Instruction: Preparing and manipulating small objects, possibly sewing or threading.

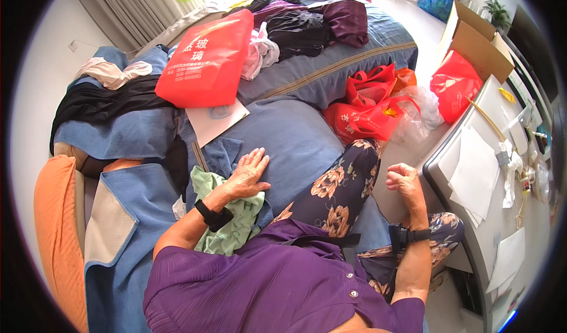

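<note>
My left hand (248, 175) lies palm down with its fingers stretched out on the blue sofa cover (295, 133). It holds nothing. Under and beside my left wrist is a crumpled light green cloth (227, 234), partly hidden by the forearm. My right hand (405, 180) is raised beside my right knee, fingers loosely bent and apart, with nothing visible in them. A dark strap with a small device is on each wrist. Nearest ahead of my left hand are a white sheet (220, 122) and an upright red bag (207, 61) covering part of it.
Red bags (361, 111) and a clear plastic bag (420, 117) are heaped beyond my knee. Dark folded clothes (301, 32) lie at the back. On the right stands a grey table (458, 150) with papers, near a cardboard box (481, 46). An orange cushion (59, 238) is at left.
</note>
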A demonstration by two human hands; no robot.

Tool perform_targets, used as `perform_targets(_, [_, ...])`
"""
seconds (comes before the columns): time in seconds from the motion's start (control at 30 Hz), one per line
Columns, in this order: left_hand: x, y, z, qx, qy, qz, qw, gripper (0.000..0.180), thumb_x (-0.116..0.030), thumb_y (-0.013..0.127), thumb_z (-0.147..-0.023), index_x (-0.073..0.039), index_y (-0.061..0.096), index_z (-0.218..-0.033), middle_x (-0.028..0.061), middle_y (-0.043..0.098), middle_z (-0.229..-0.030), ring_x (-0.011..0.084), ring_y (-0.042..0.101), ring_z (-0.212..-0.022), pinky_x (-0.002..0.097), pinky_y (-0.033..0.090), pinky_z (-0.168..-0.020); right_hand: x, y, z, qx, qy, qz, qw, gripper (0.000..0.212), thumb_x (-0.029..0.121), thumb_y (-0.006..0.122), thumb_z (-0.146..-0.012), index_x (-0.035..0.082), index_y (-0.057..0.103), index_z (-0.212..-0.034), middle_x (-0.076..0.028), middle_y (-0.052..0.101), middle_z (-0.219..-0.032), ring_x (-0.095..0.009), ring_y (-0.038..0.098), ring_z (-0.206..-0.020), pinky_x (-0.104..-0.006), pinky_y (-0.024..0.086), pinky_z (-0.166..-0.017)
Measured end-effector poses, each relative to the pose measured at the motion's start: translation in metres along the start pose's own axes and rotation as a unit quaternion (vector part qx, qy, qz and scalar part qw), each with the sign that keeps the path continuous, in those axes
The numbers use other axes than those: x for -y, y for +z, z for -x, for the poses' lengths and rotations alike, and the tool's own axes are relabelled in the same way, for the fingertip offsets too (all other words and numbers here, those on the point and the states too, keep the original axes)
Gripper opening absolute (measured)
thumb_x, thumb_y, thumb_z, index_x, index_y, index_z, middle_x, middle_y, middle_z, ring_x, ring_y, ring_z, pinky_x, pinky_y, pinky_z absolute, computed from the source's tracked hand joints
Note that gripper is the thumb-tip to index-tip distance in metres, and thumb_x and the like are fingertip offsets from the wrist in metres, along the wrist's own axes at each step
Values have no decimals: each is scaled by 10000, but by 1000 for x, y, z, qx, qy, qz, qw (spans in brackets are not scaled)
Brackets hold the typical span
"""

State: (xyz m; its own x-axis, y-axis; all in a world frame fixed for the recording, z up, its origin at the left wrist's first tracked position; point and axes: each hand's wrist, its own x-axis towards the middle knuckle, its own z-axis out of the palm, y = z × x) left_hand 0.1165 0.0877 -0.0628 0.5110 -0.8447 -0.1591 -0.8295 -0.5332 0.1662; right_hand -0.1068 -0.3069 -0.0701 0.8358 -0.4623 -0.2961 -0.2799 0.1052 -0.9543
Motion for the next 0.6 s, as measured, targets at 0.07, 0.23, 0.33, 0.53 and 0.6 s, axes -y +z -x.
perform_targets(0.07, [-3,1,10,4,-5,3,1000,801,-375,684,-774,28,347,-1379,261,225,-1477,387,191,-1390,494,182,-1114,0,-1,0,-1,1,2,1000,163,109,619,-855,-9,621,-967,-45,620,-802,-113,601,-648,-242,522,-592])
perform_targets(0.23, [-7,10,36,-25,-8,8,1000,739,-374,654,-804,18,375,-1364,239,262,-1467,374,230,-1377,495,216,-1101,5,-1,2,-8,-5,13,1000,179,121,613,-866,-11,617,-986,-42,614,-804,-113,601,-650,-246,525,-588])
perform_targets(0.33, [-10,16,41,-70,-7,-12,997,647,-346,628,-826,17,425,-1322,228,316,-1443,368,286,-1350,483,250,-1089,1,-9,5,-12,-7,5,1000,192,117,626,-858,-7,614,-1004,-44,614,-824,-99,600,-659,-224,518,-579])
perform_targets(0.53, [-21,22,38,-141,5,-97,985,589,-304,629,-819,61,471,-1254,235,404,-1373,357,365,-1291,470,286,-1059,4,-12,21,-35,-10,-3,999,164,98,627,-856,-11,615,-977,-42,610,-812,-91,590,-639,-211,504,-559])
perform_targets(0.6, [-22,22,36,-142,12,-102,985,590,-299,635,-812,61,472,-1251,236,409,-1367,359,368,-1287,467,286,-1058,1,-17,22,-43,-6,-6,999,162,94,626,-854,-12,614,-976,-44,609,-801,-94,589,-638,-214,503,-555])
